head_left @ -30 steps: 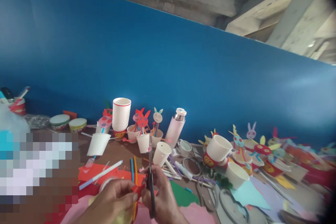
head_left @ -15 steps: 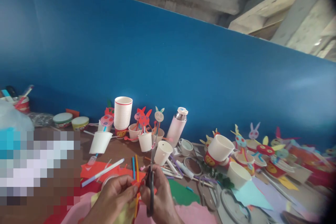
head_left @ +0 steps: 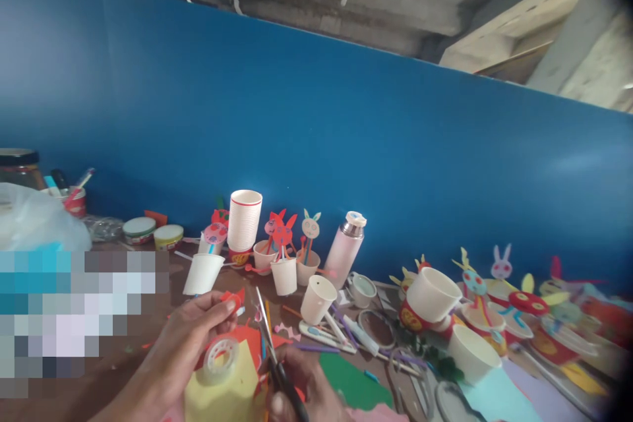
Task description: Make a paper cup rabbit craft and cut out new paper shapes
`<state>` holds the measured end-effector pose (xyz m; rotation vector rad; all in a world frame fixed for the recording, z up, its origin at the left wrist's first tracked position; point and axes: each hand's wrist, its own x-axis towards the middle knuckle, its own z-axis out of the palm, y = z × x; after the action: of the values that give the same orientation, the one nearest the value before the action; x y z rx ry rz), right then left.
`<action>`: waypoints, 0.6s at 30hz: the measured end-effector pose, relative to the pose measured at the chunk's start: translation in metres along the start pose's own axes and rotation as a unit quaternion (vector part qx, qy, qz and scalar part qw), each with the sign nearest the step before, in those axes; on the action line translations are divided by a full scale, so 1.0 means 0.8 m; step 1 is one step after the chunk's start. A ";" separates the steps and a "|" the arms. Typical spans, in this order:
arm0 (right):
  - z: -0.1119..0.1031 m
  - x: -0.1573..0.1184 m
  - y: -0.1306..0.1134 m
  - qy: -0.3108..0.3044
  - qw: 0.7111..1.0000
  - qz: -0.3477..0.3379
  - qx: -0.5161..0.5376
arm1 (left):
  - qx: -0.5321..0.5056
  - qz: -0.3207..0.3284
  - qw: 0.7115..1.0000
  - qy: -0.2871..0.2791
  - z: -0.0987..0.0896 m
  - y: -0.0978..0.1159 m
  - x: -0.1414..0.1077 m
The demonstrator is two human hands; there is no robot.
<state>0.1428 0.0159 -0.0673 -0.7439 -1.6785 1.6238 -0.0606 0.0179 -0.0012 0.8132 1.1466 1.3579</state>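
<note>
Between the thumb and fingers of my left hand (head_left: 198, 326) is a small red paper piece (head_left: 234, 301), lifted above the table. My right hand (head_left: 306, 379) grips black-handled scissors (head_left: 277, 361), whose blades point up and away from me. Below my left hand, a roll of clear tape (head_left: 220, 360) rests on a yellow paper sheet (head_left: 222, 394). Red paper (head_left: 250, 337) lies just behind the tape. A green paper piece (head_left: 353, 376) is to the right of my right hand.
White paper cups (head_left: 317, 299) and a tall cup stack (head_left: 245, 219) stand behind my hands. A pink thermos (head_left: 343, 250) leans in view near the blue wall (head_left: 321, 112). Paper-cup rabbit figures (head_left: 475, 283) crowd the right. Two lidded tubs (head_left: 139, 231) and a plastic bag (head_left: 42, 217) are left.
My hands have moved apart. The left went left and up with the red paper piece, uncovering the tape roll. The scissors tilted left at the tip. The view shifted slightly left.
</note>
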 end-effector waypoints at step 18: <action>0.009 0.002 -0.021 -0.027 0.999 0.041 0.017 | 0.049 0.017 0.998 0.042 0.021 -0.012 -0.014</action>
<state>0.1370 0.0114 -0.0504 -0.7664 -1.6721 1.7387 -0.0403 0.0087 -0.0039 0.8554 1.2787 1.3834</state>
